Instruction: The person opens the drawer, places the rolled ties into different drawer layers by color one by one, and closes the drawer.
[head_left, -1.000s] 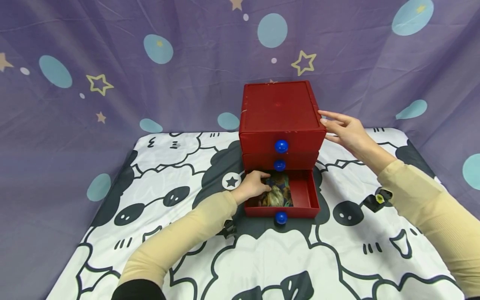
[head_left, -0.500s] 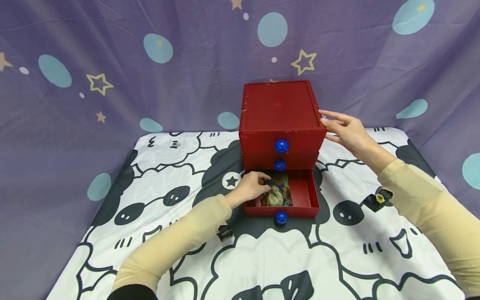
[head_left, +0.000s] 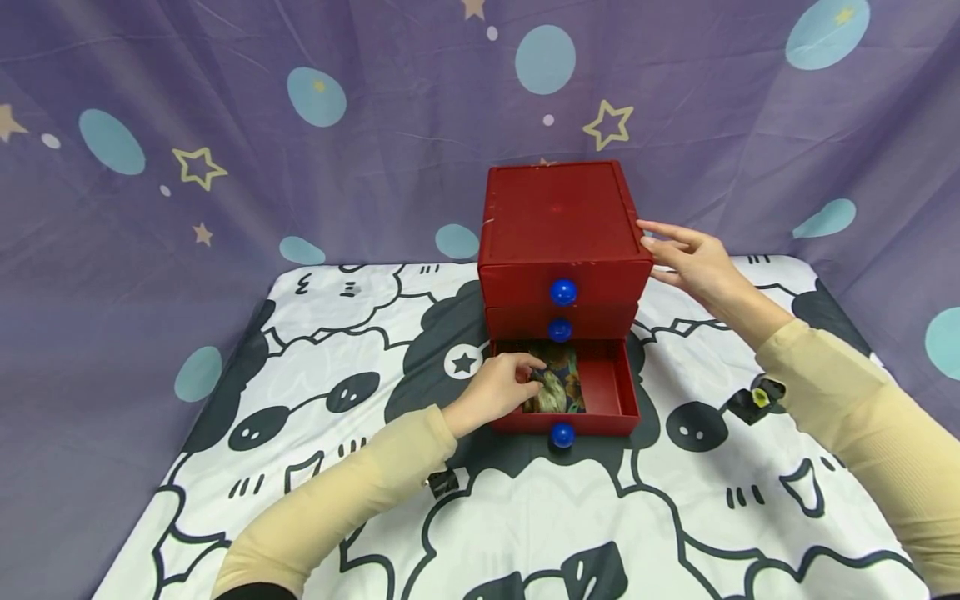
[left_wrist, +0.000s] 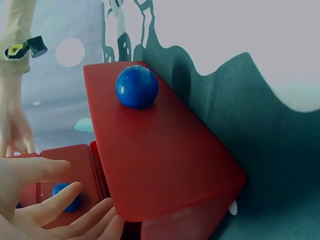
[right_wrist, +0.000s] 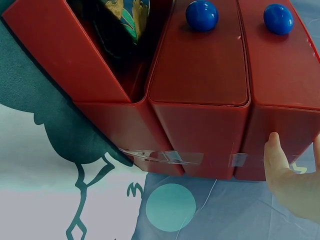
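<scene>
A red three-drawer cabinet (head_left: 558,212) with blue round knobs has its bottom drawer (head_left: 609,383) pulled out. Inside that drawer, on its left half, lies a patterned cloth (head_left: 553,393) in gold, green and dark blue, partly bunched. My left hand (head_left: 491,392) hovers over the drawer's left side, fingers loosely bent beside the cloth. In the left wrist view its fingers (left_wrist: 45,170) are spread behind the drawer front (left_wrist: 155,165), holding nothing visible. With extended fingers, my right hand (head_left: 697,265) touches the cabinet's upper right side; the right wrist view shows a fingertip (right_wrist: 273,142) against the red wall.
The cabinet stands near the back of a table under a black-and-white cartoon tablecloth (head_left: 360,467). Close behind hangs a purple curtain (head_left: 390,150) with stars and dots. Clear tape (right_wrist: 175,157) runs across the drawer units' side. The bottom drawer's blue knob (head_left: 562,435) sticks out forward.
My left hand has drawn slightly back toward the left and front, showing more of the drawer's left edge. The right hand, the cabinet and the open drawer keep their places.
</scene>
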